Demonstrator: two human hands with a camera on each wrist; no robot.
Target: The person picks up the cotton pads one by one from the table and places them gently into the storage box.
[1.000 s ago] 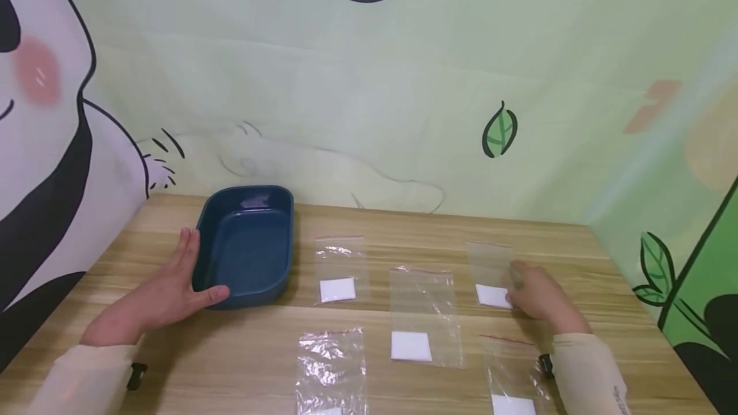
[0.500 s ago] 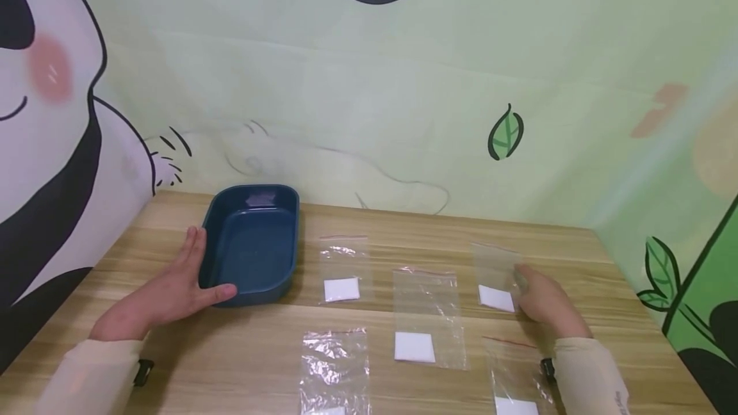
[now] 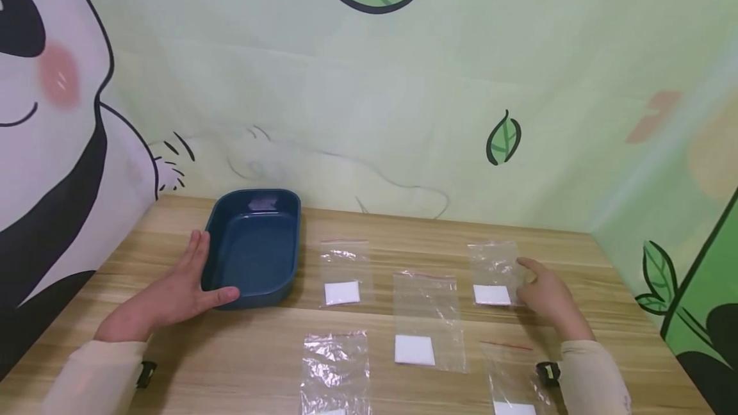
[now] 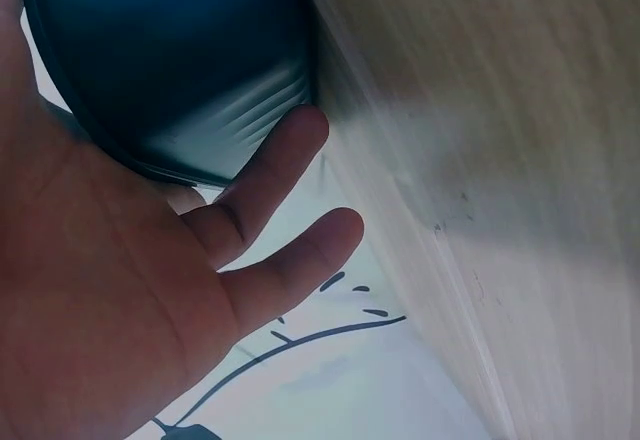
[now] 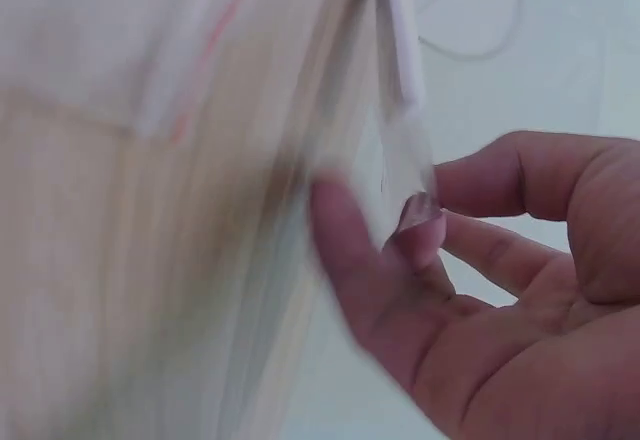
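Pinching a clear bag (image 3: 492, 269), lower right, is the right hand (image 3: 549, 294); lower left, the spread left hand (image 3: 173, 293) touches a blue dish (image 3: 254, 255).

The bare left hand (image 3: 170, 287) has straight fingers (image 3: 195, 253), its thumb (image 3: 221, 297) spread wide. The bare right hand (image 3: 551, 300) pinches with curled fingers. Behind each hand lies a cream-sleeved forearm (image 3: 95, 378)

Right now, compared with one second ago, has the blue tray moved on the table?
No. In the head view, the blue tray shows no visible shift in any direction against the far-left corner of the table.
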